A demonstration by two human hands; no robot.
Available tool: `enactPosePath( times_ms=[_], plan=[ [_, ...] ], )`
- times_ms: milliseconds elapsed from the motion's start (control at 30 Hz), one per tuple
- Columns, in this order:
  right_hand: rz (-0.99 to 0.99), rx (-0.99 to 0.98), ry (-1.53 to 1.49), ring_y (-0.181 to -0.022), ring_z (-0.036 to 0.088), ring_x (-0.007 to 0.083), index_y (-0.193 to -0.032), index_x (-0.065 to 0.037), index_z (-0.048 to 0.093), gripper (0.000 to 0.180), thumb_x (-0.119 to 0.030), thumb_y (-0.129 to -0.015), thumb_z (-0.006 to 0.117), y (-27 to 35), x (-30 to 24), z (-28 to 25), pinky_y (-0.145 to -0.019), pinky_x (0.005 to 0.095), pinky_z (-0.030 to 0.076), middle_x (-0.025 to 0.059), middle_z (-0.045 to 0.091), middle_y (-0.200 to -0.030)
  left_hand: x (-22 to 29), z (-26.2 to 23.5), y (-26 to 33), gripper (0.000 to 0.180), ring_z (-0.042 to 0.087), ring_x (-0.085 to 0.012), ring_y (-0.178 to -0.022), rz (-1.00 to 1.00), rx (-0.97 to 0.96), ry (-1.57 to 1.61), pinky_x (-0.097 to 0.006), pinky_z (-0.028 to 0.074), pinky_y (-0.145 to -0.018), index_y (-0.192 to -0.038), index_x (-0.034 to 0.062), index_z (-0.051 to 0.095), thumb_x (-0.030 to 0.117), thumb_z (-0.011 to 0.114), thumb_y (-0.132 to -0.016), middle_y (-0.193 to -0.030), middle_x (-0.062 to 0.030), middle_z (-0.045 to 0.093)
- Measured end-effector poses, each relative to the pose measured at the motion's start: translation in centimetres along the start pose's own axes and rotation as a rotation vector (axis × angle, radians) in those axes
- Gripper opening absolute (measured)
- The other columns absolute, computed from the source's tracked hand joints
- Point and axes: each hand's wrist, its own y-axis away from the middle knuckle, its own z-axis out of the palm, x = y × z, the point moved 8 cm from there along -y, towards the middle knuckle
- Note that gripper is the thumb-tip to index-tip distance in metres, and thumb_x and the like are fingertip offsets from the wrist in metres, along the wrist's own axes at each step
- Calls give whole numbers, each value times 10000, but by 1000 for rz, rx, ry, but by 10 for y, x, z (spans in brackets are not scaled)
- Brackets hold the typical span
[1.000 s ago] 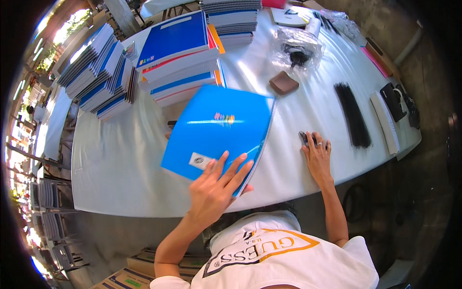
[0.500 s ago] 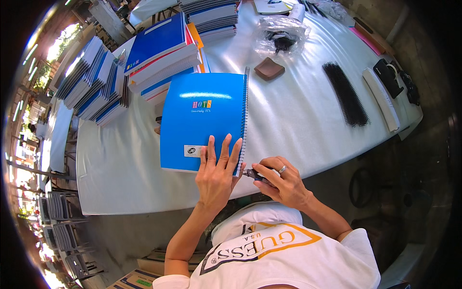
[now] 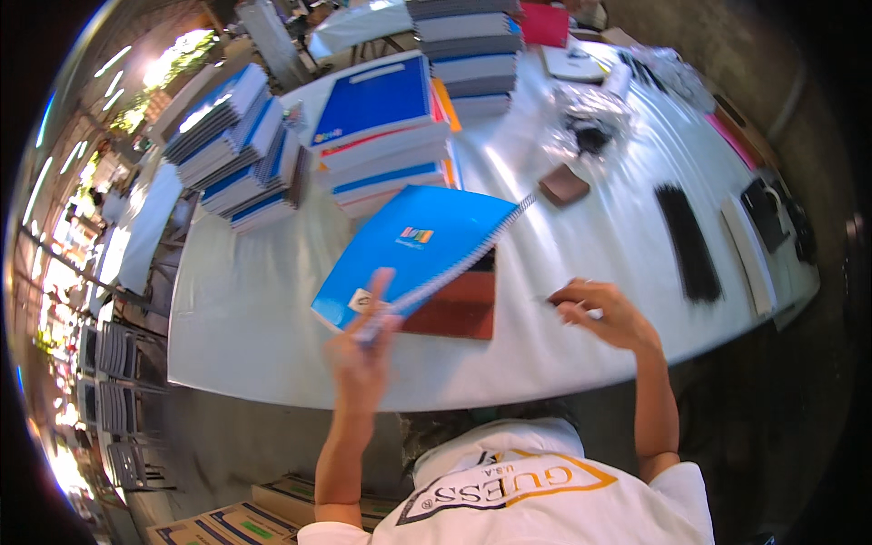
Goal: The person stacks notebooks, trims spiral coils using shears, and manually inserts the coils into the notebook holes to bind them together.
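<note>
A blue spiral notebook (image 3: 418,236) is raised at a tilt, its coil edge facing right. My left hand (image 3: 363,350), smeared by motion, grips it by the lower corner beside the coil, with the thumb over the cover. To the right, apart from the notebook, my right hand (image 3: 604,313) is closed around small dark pliers (image 3: 561,296), mostly hidden by the fingers. A reddish-brown board (image 3: 459,304) lies flat on the table, partly covered by the notebook.
Stacks of notebooks stand at the far left (image 3: 241,150), behind the blue notebook (image 3: 381,118) and farther back (image 3: 468,64). A brown curved piece (image 3: 564,185) and a bundle of black coils (image 3: 688,243) lie to the right, near a plastic bag (image 3: 589,123).
My left hand has gone from lying flat on the notebook to gripping and lifting it, turning it clockwise. My right hand has moved right with the pliers, off the coil. The brown board has come into view.
</note>
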Motion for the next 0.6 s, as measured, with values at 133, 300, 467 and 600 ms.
enactPosePath(
  times_ms=[133,300,467,600],
  plan=[
    [122,375,344,-757,626,263,-954,13,680,143,-117,-903,649,-11,77,-63,-694,355,505,121,647,-902,-47,-128,-9,677,523,-258,-1247,-161,467,420,-425,414,-1063,-1409,-7,458,503,524,-969,-1347,-144,564],
    [158,422,695,-843,588,322,-923,-9,657,158,-160,-877,663,-28,114,-66,-735,409,474,130,599,-881,-228,-228,78,742,466,-303,-1307,-601,752,788,-440,412,-1061,-1457,4,375,499,576,-941,-1436,-127,478],
    [115,438,850,-992,565,288,-992,-40,658,203,-173,-845,698,-43,132,-58,-884,415,424,118,592,-1031,-264,-272,104,680,451,-312,-1344,-669,503,-984,-464,352,-1101,-1465,41,391,261,687,-894,-1452,-179,473],
    [-82,576,1014,-1093,550,279,-1039,-60,668,263,-174,-811,733,-60,96,-49,-984,419,374,142,571,-1192,-112,-143,-73,642,459,-296,-1344,27,345,-708,-426,329,-1122,-1417,103,500,54,715,-814,-1403,-165,533]
  ],
)
